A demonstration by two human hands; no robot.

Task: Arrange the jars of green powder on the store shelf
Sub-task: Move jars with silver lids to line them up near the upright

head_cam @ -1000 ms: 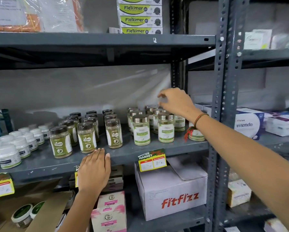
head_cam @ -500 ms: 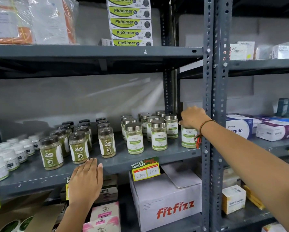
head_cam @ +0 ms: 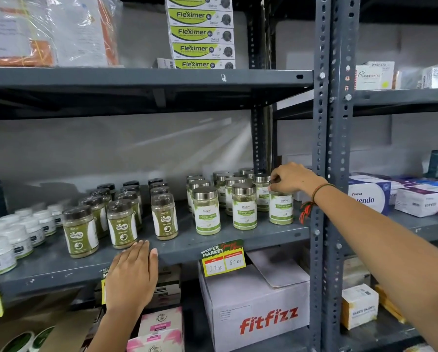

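Several silver-lidded jars of green powder (head_cam: 244,209) stand in rows on the grey middle shelf (head_cam: 238,241). My right hand (head_cam: 292,177) grips the lid of the rightmost jar (head_cam: 281,208), which stands upright on the shelf by the steel post. To their left stand several dark-lidded jars of green powder (head_cam: 121,224) in rows. My left hand (head_cam: 132,275) lies flat against the shelf's front edge, fingers together, holding nothing.
Small white tubs (head_cam: 17,237) fill the shelf's left end. A perforated steel post (head_cam: 332,174) stands right of my right hand. A price tag (head_cam: 223,259) hangs from the shelf lip. Below sits a fitfizz carton (head_cam: 258,313); Fleximer boxes (head_cam: 202,33) stack above.
My right hand came down from above the back rows onto the rightmost jar's lid. The view tilted upward. My left hand stays on the shelf edge.
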